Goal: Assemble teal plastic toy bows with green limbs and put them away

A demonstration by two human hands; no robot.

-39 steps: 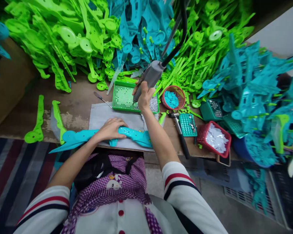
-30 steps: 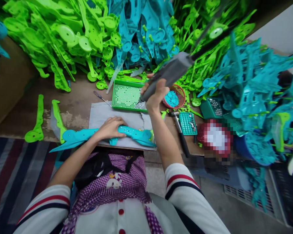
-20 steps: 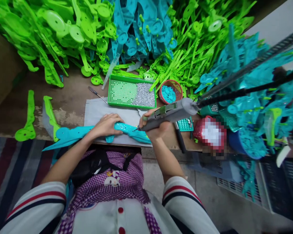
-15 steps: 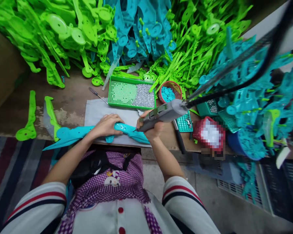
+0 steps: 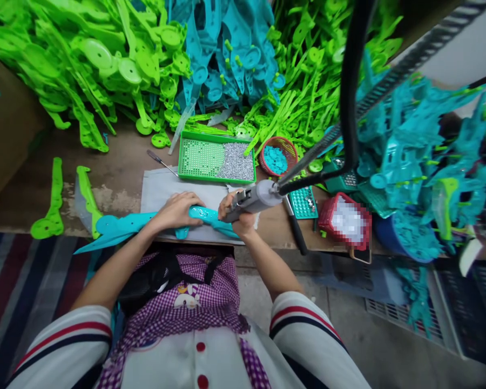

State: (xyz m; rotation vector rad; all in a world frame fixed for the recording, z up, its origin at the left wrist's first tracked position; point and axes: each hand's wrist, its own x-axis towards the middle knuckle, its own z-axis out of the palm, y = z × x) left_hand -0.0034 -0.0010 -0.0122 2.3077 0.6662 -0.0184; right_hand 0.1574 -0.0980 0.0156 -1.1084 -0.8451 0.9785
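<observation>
A long turquoise plastic part (image 5: 123, 224) lies along the table's front edge, partly over a pale grey cloth (image 5: 157, 189). My left hand (image 5: 177, 212) is closed over its middle, pressing it down with fingers curled round it. In my right hand (image 5: 241, 216) is a grey electric screwdriver (image 5: 257, 199), gripped round its body and tilted with its tail up to the right. Its tip points down at the right part of the turquoise piece; my hand and the tool hide the exact contact.
A green tray (image 5: 198, 178) of small metal screws stands behind the cloth, beside a red basket (image 5: 289, 170) of turquoise bits. Lime green parts (image 5: 141, 54) are heaped at the back. A black cable (image 5: 350, 92) hangs on the right. A knife-like black handle (image 5: 297, 235) lies there.
The screwdriver has tilted more upright, its tail moving left and down with my right hand. The cable has swung left. My left hand stays on the turquoise part.
</observation>
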